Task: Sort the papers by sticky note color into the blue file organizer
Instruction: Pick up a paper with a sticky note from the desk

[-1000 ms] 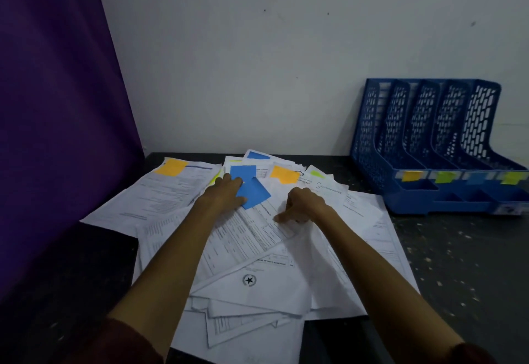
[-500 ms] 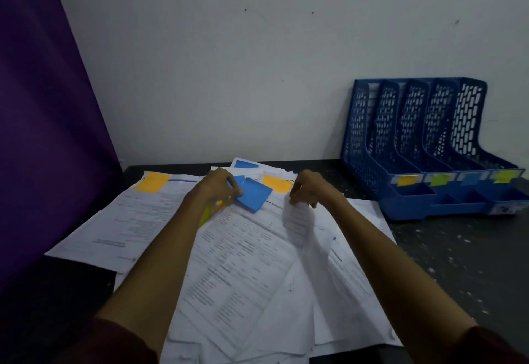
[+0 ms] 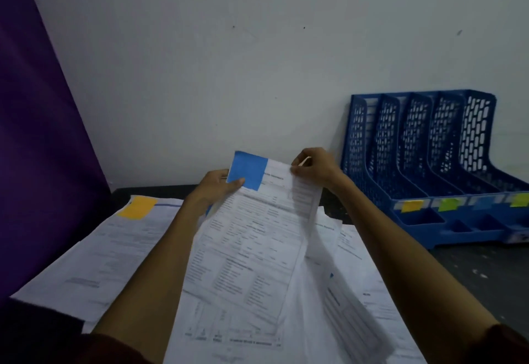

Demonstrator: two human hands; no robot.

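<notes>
I hold up a printed paper with a blue sticky note at its top left corner. My left hand pinches that corner, thumb on the note. My right hand pinches the top right edge. The sheet is lifted off the loose pile of papers on the dark table. One paper in the pile carries an orange sticky note. The blue file organizer stands at the right against the wall, its slots tagged with orange, green and yellow-green notes.
A purple curtain hangs at the left. A white wall runs behind the table. Bare dark tabletop shows to the right of the pile, in front of the organizer.
Both hands have taken hold of the blue-noted paper and raised it off the pile, toward the wall. The camera has tilted up.
</notes>
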